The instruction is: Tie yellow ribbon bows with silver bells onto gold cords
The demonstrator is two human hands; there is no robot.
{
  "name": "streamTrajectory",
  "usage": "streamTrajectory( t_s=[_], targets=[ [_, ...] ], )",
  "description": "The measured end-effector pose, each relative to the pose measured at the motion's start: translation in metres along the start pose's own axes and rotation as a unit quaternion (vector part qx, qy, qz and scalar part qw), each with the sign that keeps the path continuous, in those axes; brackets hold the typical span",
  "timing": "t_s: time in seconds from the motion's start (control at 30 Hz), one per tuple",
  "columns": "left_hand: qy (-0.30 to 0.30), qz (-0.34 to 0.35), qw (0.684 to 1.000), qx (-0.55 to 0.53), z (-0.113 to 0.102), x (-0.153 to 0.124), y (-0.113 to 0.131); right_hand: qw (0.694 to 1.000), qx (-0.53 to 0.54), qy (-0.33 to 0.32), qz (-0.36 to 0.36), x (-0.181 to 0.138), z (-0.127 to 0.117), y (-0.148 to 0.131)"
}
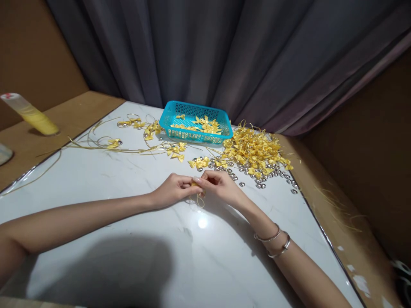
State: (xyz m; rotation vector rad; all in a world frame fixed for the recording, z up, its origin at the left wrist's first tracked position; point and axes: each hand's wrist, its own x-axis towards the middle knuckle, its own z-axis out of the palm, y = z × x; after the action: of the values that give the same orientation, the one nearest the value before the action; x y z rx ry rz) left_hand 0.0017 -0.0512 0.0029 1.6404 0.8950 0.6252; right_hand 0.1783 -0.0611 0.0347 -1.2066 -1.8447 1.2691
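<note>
While hands (168, 191) (224, 188) hold cord (201, 207) | basket (195, 137) beyond | bow heap (253, 147) right

The white tabletop (221, 273) is brightly lit, apparently from overhead, and a small round glare spot (202, 220) is reflected by its glossy surface. A broad, soft-edged shadow (109, 269) is cast over the near left part, and a narrower one is laid beside the right forearm (298, 256). The grey curtain (192, 51) and the brown right wall (362, 141) are left dim. By wide-angle distortion, the clear container (38, 117) at far left is stretched and slanted. Fine detail is softened at the fingertips (198, 180), and the dark lower-right corner object (403, 278) is blurred.
</note>
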Motion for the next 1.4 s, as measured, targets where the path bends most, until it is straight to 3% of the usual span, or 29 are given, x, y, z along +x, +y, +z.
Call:
streamTrajectory(
  t_s=[0.27,0.53,0.7,0.97,1.23,1.4],
  targets=[
    [-0.037,0.000,0.999,-0.033,-0.001,0.002,-0.001,0.972,-0.147,0.057,-0.172,-0.006,0.003,-0.005],
    [-0.066,-0.006,0.996,-0.065,0.000,0.001,0.003,0.960,-0.123,0.095,-0.232,-0.008,0.010,0.000],
    [-0.095,-0.042,0.990,-0.094,0.000,0.001,0.007,0.964,-0.068,0.158,-0.205,-0.007,0.008,0.000],
    [-0.122,-0.051,0.982,-0.135,-0.004,0.001,0.005,0.978,-0.007,0.194,-0.081,-0.004,0.007,0.004],
    [-0.192,-0.060,0.968,-0.148,-0.002,-0.001,0.007,0.944,0.125,0.299,-0.053,0.007,-0.030,0.011],
    [-0.230,-0.057,0.962,-0.138,-0.002,-0.004,0.009,0.944,0.128,0.300,-0.043,0.008,-0.037,0.013]
  ],
)
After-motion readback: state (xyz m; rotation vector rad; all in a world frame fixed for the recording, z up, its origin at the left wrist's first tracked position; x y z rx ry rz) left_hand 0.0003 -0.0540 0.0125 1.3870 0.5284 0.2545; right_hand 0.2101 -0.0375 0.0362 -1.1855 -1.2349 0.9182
